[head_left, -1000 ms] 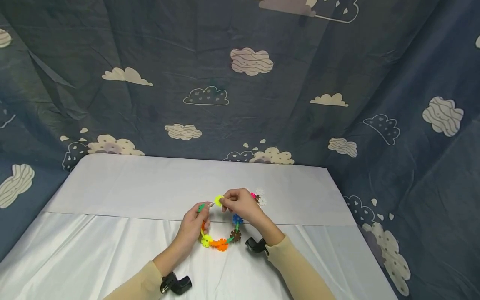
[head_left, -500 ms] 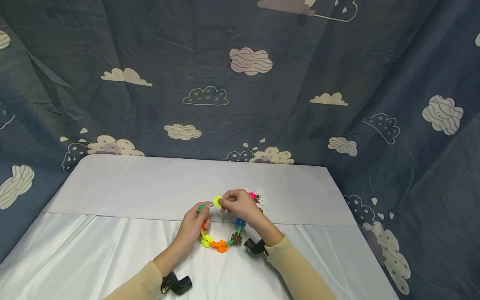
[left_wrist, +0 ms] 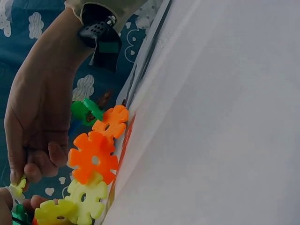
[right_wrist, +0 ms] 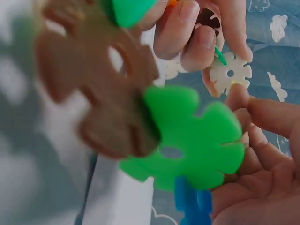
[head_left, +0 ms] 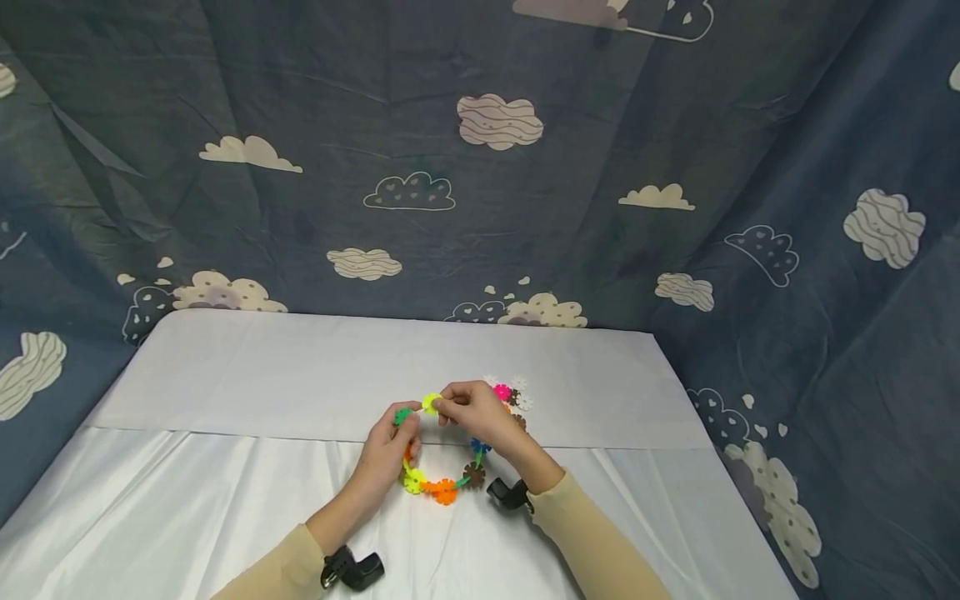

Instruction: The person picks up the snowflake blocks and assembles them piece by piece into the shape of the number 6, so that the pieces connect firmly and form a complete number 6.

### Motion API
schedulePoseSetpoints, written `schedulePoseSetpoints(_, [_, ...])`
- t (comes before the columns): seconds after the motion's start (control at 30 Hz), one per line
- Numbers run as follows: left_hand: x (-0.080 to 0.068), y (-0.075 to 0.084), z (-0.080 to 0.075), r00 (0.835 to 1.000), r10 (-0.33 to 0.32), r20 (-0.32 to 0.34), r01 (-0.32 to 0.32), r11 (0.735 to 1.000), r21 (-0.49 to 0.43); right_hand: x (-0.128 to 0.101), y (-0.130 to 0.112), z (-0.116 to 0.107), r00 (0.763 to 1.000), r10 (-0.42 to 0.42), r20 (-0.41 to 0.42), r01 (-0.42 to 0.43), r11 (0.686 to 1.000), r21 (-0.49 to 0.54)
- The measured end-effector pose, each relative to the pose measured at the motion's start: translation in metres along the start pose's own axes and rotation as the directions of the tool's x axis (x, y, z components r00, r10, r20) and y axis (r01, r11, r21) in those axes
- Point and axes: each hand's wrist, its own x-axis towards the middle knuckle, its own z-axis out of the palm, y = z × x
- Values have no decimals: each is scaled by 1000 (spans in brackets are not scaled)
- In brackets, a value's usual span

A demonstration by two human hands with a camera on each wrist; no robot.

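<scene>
Fingertips of the right hand (head_left: 480, 410) pinch a yellow snowflake disc (head_left: 431, 403) at the top of a ring of interlocking plastic discs (head_left: 442, 487). Left hand (head_left: 388, 450) pinches the neighbouring green disc (head_left: 403, 413) on the ring's left side, thumb and forefinger closed on it, the other fingers curled beneath. Both wrists bend inward toward the ring, forearms in beige sleeves (head_left: 592, 542) running back to the near edge; a black wrist-worn camera (head_left: 352, 568) sits on each. The ring's lower arc, with orange, yellow-green, brown and blue discs, lies just above or on the white tablecloth (head_left: 225, 500); contact cannot be told. Right of the ring, just beyond the right hand, lies a small heap of loose discs (head_left: 517, 393), pink and white among them. Bare cloth extends left, right and behind the ring up to the cloud-print blue backdrop (head_left: 450, 208), which closes the table's far and side edges.
</scene>
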Motion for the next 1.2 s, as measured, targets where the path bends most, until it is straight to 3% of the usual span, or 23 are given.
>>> schedulePoseSetpoints(0.17, [1, 0, 0, 1000, -13, -28, 12, 999, -31, 5, 6, -16, 999, -19, -39, 15, 996, -92])
schedulePoseSetpoints(0.4, [0, 1, -1, 999, -38, -38, 35, 997, -72, 6, 27, -77, 966, 51, -253, -54, 998, -7])
schedulePoseSetpoints(0.6, [-1, 1, -4, 1000, -3, -1, 3, 998, -57, 1, 55, -112, 958, 104, -268, -131, 988, -82])
schedulePoseSetpoints(0.77, [-2, 1, -5, 999, 28, 28, -27, 999, -43, -4, 82, -119, 947, 147, -287, -200, 966, -165])
schedulePoseSetpoints(0.9, [-2, 0, -6, 999, 31, 27, -31, 999, -24, -5, 98, -115, 954, 154, -256, -218, 945, -243])
schedulePoseSetpoints(1.03, [-1, -1, -6, 999, 36, 19, -36, 999, 3, -4, 103, -109, 962, 154, -224, -225, 914, -337])
schedulePoseSetpoints(1.2, [-1, -1, -5, 1000, 26, -3, -26, 999, 38, -4, 103, -105, 963, 159, -216, -232, 899, -372])
